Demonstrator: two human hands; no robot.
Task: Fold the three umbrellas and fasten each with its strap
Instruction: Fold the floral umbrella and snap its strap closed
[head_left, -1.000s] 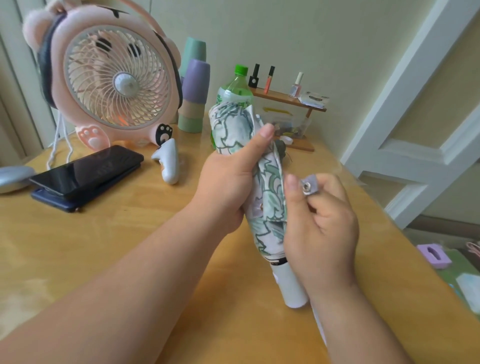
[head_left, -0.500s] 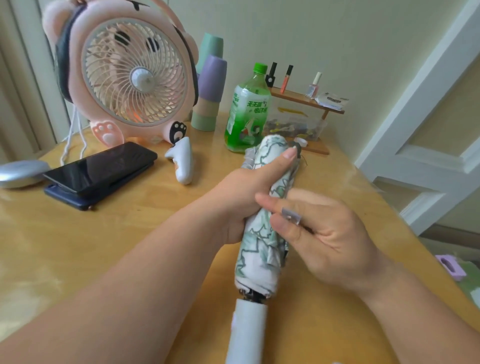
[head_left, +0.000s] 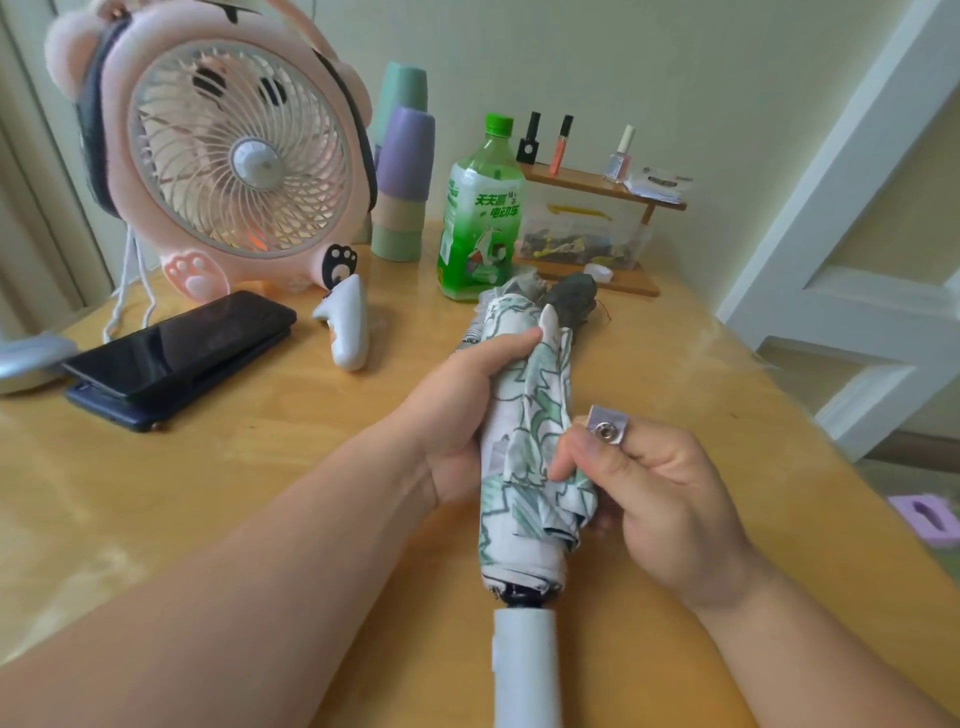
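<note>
We've pulled the strap tab (head_left: 605, 425) back off the canopy. Half a second ago it lay across the floral umbrella (head_left: 519, 545); now our right hand (head_left: 670, 499) pinches it, snap up, just right of centre frame. Not fastened yet. Left hand (head_left: 457, 415) wraps the canopy mid-frame, with the white handle (head_left: 524, 670) toward the bottom edge. Glossy wooden table (head_left: 260, 467); pink fan (head_left: 228, 161) upper left, green bottle (head_left: 480, 223) behind, white door (head_left: 857, 260) right.

The umbrella (head_left: 524, 415) is white with a green leaf print, its handle (head_left: 524, 670) plain white; the strap (head_left: 607, 424) is pale grey with a silver snap. Along the far edge of the honey-yellow wooden tabletop (head_left: 208, 467) stand a pink fan (head_left: 218, 156) with paw prints and a green bottle (head_left: 480, 218)
</note>
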